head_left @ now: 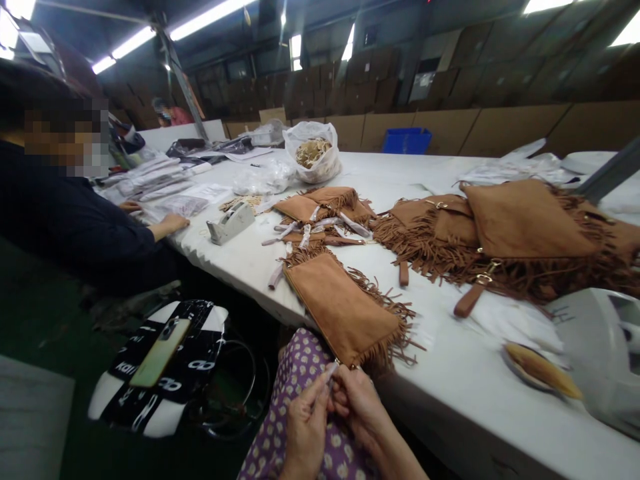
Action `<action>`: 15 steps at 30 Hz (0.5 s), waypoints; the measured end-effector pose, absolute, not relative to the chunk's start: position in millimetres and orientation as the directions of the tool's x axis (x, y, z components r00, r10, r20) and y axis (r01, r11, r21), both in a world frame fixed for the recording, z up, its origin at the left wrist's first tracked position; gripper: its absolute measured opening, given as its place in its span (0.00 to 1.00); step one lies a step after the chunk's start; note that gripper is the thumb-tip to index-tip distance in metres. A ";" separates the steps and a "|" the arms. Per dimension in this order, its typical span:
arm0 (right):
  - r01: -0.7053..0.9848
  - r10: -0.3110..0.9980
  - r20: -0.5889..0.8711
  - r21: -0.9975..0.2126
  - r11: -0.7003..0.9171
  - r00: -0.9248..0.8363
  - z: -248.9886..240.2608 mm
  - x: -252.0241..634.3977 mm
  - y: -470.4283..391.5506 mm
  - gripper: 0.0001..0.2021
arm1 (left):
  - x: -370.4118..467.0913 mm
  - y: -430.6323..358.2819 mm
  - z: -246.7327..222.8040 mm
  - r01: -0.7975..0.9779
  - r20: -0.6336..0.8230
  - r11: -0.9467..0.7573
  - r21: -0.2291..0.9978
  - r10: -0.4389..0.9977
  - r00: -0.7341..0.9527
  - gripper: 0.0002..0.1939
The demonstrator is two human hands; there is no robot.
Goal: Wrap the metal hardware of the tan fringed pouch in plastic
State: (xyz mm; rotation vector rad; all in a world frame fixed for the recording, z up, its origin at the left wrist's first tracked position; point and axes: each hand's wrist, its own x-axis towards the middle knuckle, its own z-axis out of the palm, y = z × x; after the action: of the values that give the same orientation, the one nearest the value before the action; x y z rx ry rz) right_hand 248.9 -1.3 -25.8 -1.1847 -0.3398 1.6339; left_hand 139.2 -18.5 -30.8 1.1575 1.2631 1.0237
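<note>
A brown fringed pouch lies across the near edge of the white table, its lower corner hanging over a purple patterned cloth. At that corner, my left hand pinches a thin whitish strip. My right hand is closed beside it, fingers at the pouch's metal corner fitting; what it grips is too small to make out. Beyond the pouch, straps in pale wrapping lie by another brown fringed pouch.
More fringed bags are piled at the right, with a wrist strap in front. A tape dispenser and a plastic bag stand farther back. A person sits at left near a stool bearing a phone.
</note>
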 end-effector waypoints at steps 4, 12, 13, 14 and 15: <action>-0.656 0.841 -0.540 -0.633 -0.411 -0.006 -20.4 252.3 -1.3 0.15 | 133.4 -19.0 -30.3 0.109 -0.084 0.068 0.992 0.986 0.147 0.18; -0.678 0.836 -0.543 -0.586 -0.443 -0.077 -4.5 259.9 -8.1 0.18 | 127.5 -20.5 -25.9 0.264 0.038 -0.105 0.959 0.968 0.247 0.18; -0.633 0.843 -0.534 -0.629 -0.451 -0.070 -4.8 259.9 -8.3 0.20 | 127.3 -20.2 -25.5 0.287 0.047 -0.123 0.950 0.965 0.258 0.18; -0.590 0.850 -0.522 -0.666 -0.457 -0.069 -5.6 260.0 -8.4 0.23 | 126.9 -19.6 -25.2 0.305 0.052 -0.136 0.943 0.962 0.268 0.18; -0.556 0.857 -0.510 -0.692 -0.461 -0.075 -6.5 260.4 -8.2 0.25 | 126.3 -18.9 -24.9 0.317 0.056 -0.145 0.937 0.960 0.273 0.18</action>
State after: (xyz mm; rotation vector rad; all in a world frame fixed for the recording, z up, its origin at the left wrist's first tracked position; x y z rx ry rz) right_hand 260.4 -8.2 -6.5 -1.1345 -0.3902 1.7342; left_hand 126.3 -18.9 -24.9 1.6464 1.1933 0.9008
